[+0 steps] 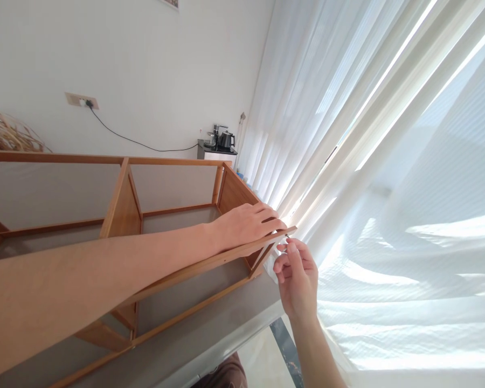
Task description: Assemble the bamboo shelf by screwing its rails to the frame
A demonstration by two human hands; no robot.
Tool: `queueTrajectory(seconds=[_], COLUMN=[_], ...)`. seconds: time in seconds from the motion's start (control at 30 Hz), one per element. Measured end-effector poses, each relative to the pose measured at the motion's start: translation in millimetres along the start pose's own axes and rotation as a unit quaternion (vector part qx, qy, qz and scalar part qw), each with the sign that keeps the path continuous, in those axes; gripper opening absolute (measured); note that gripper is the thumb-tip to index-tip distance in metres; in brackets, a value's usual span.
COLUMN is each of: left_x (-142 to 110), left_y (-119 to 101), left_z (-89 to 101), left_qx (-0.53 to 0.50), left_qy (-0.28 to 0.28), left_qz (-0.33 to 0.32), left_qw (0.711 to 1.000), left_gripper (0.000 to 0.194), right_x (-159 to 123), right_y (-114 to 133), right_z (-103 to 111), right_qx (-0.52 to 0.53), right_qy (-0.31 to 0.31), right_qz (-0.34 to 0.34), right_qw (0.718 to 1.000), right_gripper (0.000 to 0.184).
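A brown wooden shelf frame (115, 199), with open compartments between its rails and panels, spans the left and middle of the view. My left hand (244, 223) reaches across it and rests over the right end of the near top rail (210, 264), its fingers bent round the wood by the corner. Just outside that corner is my right hand (297, 267), thumb and forefinger pinched together close to the rail's end. A tiny dark, thin piece shows at those fingertips, too small to name. The other fingers of that hand are curled.
White curtains (388, 215) hang close on the right. Behind the frame, a black kettle (227, 140) stands on a small cabinet (218, 154), its cord running to a wall socket (82, 101). Dried stalks (8, 132) are at far left. A grey surface lies under the frame.
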State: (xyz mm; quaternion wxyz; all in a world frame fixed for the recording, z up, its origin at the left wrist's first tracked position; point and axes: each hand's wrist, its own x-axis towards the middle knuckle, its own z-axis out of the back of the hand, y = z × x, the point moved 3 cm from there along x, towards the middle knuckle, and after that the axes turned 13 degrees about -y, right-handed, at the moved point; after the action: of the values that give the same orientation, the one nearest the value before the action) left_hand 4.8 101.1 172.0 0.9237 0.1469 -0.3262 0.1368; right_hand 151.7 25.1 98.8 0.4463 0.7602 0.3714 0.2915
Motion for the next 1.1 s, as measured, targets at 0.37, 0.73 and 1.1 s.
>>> queueTrajectory(seconds=[0.37, 0.73, 1.1], left_x=[1.1, 1.5, 1.3], left_y=[-0.1, 0.2, 0.9], left_z=[-0.7, 1.3, 1.7], left_qx=[0.0, -0.02, -0.007], left_qy=[0.014, 0.006, -0.001], left_qz=[-0.002, 0.011, 0.0], left_qw=[1.0, 1.0, 1.0], left_gripper=[0.03, 0.029, 0.03], right_x=[13.4, 40.6, 37.0], right_y=[16.4, 29.0, 0.0], right_z=[5.6, 12.8, 32.5], right_qx=[-0.087, -0.103, -0.088], right_qy=[-0.006, 0.026, -0.013], right_qz=[0.011, 0.033, 0.1], right_qw=[0.996, 0.994, 0.991], right_gripper=[0.033, 0.034, 0.032])
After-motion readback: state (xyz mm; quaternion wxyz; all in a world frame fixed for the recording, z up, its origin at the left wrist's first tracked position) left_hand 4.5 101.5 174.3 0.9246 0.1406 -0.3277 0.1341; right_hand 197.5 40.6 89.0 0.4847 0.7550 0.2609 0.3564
